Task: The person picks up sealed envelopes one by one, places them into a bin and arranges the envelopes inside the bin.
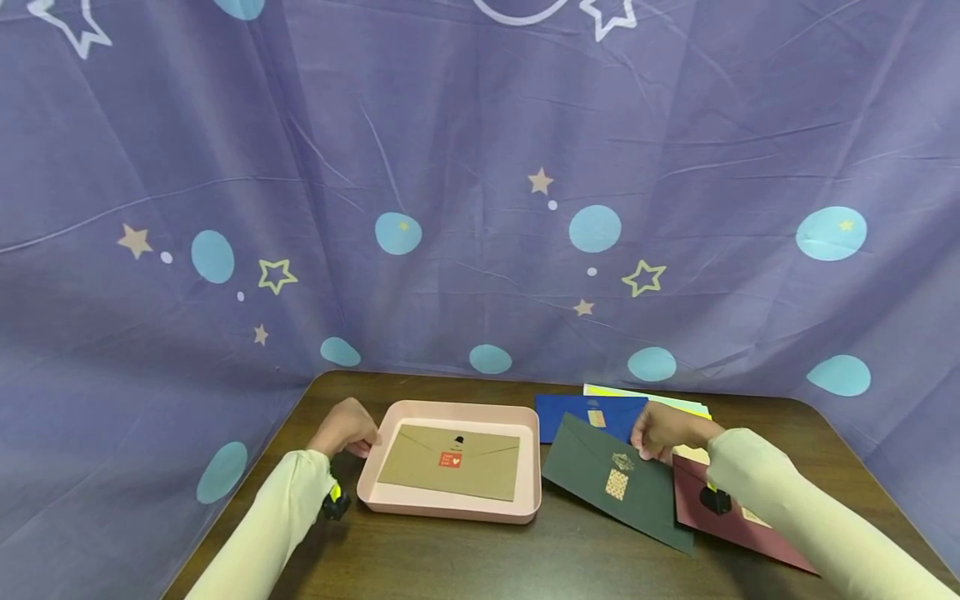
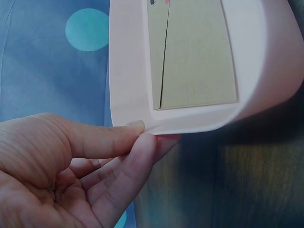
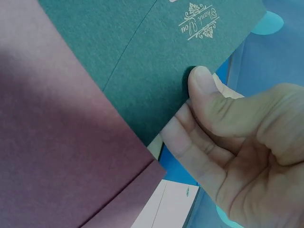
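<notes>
My left hand (image 1: 349, 428) pinches the left rim of a pink tray (image 1: 450, 513), thumb on top, as the left wrist view shows. Flat inside the tray lies a tan envelope (image 1: 420, 467) with a red sticker and a small black hat print. On the right, my right hand (image 1: 666, 432) pinches the upper edge of a dark green envelope (image 1: 585, 462) between thumb and fingers. That envelope is tilted, bears a gold "Thank You" print, and sits close beside the tray. In the right wrist view its corner meets a maroon envelope (image 3: 71, 142).
Behind the green envelope is a blue envelope (image 1: 555, 408), with pale and yellow-edged envelopes (image 1: 675, 403) at the back right. The brown wooden table (image 1: 450, 558) ends at a purple curtain (image 1: 465, 275) with stars and dots.
</notes>
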`<state>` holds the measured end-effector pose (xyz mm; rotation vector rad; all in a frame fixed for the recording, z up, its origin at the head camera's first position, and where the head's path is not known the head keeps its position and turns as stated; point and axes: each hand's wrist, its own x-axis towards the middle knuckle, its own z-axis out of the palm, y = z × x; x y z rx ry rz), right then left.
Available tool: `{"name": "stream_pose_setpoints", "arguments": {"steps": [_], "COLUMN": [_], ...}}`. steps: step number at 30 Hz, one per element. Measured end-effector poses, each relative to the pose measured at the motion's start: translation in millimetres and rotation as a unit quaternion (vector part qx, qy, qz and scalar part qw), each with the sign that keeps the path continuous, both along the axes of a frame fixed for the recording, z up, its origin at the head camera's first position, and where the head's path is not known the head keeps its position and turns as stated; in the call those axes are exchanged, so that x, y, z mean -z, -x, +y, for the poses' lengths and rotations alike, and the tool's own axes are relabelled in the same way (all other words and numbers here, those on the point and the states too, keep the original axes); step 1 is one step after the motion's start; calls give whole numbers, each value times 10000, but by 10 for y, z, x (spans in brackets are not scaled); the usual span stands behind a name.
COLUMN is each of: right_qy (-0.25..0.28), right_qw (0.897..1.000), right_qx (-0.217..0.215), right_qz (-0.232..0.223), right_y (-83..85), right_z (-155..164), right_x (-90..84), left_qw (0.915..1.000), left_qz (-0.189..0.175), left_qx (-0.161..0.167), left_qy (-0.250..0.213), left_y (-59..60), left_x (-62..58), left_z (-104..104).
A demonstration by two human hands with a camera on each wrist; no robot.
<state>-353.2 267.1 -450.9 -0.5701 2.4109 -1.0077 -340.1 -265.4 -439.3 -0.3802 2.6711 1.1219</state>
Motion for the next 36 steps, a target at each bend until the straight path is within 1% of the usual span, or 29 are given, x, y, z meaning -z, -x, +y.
{"name": "stream_pose_setpoints", "arguments": {"steps": [3,11,15,17,25,28,36], "right_qy": [121,505,720,782,675,644,609], "right_qw": [9999,9983,9966,9962,9975,9975,9974], "right_qx": [-96,-182,-277,-305,-219,-281,-340], "right_qz": [6,-211,-278,-235,6,89,159], "right_y": [3,11,33,36,11,6,56], "right_z": [24,79,45,7,-210,-305,-542], "right_x": [-16,-107,-136,-147,-229,-305,-508], "left_qw": [10000,10000,10000,10000,10000,10000,9999], "left_qz": [3,-9,-13,-6,0,37,72], "left_qx": [-21,-8,-4,1,25,36,17], "left_qy": [4,17,65,51,-43,-77,-91], "left_y": [3,15,17,11,-15,-30,-13], "left_x": [7,9,-1,-4,18,14,14], "left_z": [-1,-9,-10,-10,0,0,-1]}}
